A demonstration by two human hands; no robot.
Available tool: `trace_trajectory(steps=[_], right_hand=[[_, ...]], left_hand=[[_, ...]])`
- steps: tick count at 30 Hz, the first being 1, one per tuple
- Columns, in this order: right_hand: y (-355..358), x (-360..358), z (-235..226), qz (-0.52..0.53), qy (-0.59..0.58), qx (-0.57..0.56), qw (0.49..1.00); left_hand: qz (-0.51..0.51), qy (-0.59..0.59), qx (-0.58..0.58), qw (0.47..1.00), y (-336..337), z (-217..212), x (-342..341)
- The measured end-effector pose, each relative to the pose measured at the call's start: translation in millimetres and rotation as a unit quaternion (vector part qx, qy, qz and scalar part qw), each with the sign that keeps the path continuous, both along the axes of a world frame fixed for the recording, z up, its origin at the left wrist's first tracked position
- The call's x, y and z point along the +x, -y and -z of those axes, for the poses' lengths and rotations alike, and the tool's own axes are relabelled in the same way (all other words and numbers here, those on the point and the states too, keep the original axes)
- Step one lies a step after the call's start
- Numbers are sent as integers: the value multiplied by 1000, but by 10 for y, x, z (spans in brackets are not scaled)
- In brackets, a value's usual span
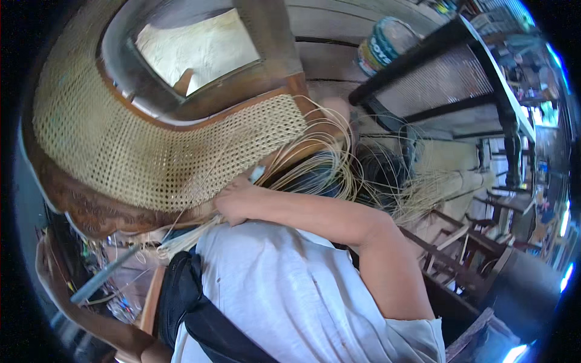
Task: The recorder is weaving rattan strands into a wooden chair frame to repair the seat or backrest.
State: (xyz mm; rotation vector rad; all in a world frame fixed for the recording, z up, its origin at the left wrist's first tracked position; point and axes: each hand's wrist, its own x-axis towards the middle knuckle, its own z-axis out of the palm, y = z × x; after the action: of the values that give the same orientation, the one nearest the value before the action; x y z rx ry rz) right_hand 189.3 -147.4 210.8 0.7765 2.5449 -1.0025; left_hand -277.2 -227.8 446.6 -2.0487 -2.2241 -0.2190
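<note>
A curved wooden chair frame with a woven cane panel lies across my lap. My right hand is at the panel's near edge, wrist bent and fingers curled in. Whatever it pinches is too blurred to make out. Loose cane strands loop out from the panel's right end, beside my right forearm. A small pale blue-white item shows just past the hand. My left hand does not show; the frame and panel could be covering it. Pale strands also bunch below the panel's near edge.
To the right stands a dark wooden chair with a cane panel. A labelled tin rests on the floorboards behind. More loose cane spreads on the floor at right, near dark wooden frames. A black bag hangs at my left side.
</note>
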Motion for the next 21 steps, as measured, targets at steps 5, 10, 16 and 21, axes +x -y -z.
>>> trace_trajectory(steps=[5, 10, 16, 21], right_hand=[[91, 258, -106, 66, -56, 24, 996], [-103, 522, -612, 72, -79, 152, 983], [-591, 1220, -2354, 125, -81, 536, 831], [-115, 4519, -1654, 353, -158, 498, 776]], left_hand=[[-57, 322, 12, 945, -433, 388, 635], [-40, 222, -24, 974, -740, 469, 855], [-42, 242, -51, 968, -812, 484, 428], [97, 286, -89, 949, -1204, 513, 579]])
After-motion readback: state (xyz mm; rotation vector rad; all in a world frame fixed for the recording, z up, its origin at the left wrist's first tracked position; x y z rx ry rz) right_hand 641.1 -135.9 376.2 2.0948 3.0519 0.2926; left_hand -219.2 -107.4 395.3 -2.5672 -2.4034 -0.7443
